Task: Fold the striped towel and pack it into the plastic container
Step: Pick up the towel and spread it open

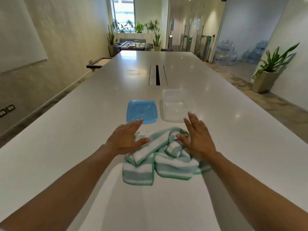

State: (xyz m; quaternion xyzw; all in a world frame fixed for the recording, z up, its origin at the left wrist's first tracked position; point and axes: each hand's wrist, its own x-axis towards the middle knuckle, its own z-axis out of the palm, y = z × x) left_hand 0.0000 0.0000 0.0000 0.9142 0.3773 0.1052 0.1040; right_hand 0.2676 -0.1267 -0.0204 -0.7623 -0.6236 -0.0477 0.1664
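A green-and-white striped towel (pixel 160 160) lies crumpled in a heap on the white table (pixel 83 130) in front of me. My left hand (pixel 126 139) hovers over its left side, fingers spread, holding nothing. My right hand (pixel 196 135) is over the towel's right side, fingers apart, thumb close to a fold. Just beyond the towel stands the clear plastic container (pixel 178 105), empty and open, to the right. Its blue lid (pixel 142 111) lies flat to the left of it.
A cable slot (pixel 157 75) runs along the middle of the long table farther away. A potted plant (pixel 268 72) stands on the floor to the right, and a wall runs along the left.
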